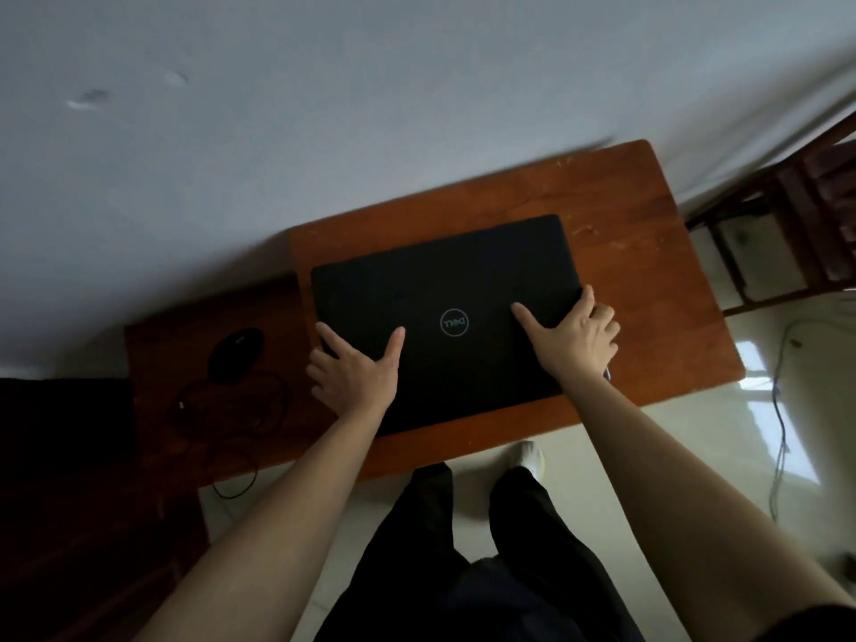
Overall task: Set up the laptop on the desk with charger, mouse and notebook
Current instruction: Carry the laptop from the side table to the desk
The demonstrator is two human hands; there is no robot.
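My view is dim and soft, with motion blur smearing the far table (602,187) edge. Window glare shines on the floor (759,363) at right, while deep shadow swallows the left; edges bend from the wide lens.

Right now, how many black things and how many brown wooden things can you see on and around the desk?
Black: 3 - laptop, mouse, cable
Brown wood: 3 - desk, side table, chair
Total: 6
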